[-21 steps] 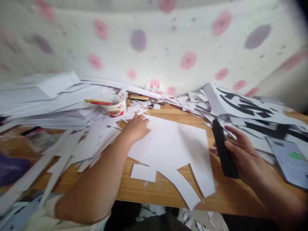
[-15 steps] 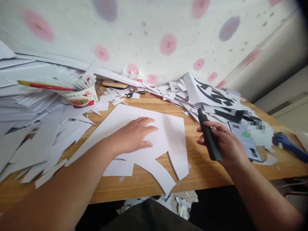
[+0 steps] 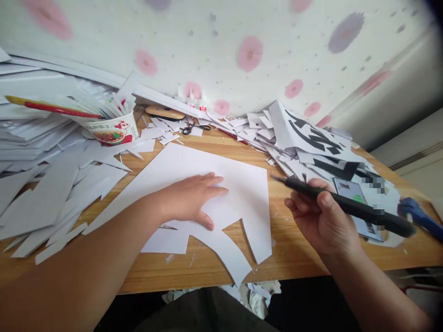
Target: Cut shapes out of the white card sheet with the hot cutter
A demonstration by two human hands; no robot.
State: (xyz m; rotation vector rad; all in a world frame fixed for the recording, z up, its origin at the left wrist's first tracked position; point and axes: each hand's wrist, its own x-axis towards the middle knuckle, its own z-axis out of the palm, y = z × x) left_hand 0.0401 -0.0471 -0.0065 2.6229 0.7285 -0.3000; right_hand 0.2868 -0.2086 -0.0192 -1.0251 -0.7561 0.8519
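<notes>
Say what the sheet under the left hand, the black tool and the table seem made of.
Sheet: matt foam board or thick card, perhaps; cut edges show thickness.
Tool: plastic, perhaps coated metal; its body looks dull black.
Table: wood or laminate, slight sheen; grain lines show.

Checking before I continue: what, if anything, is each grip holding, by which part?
Right grip: a black tool, held by its front half, behind the thin tip. Left grip: nothing; spread on the white sheet.
</notes>
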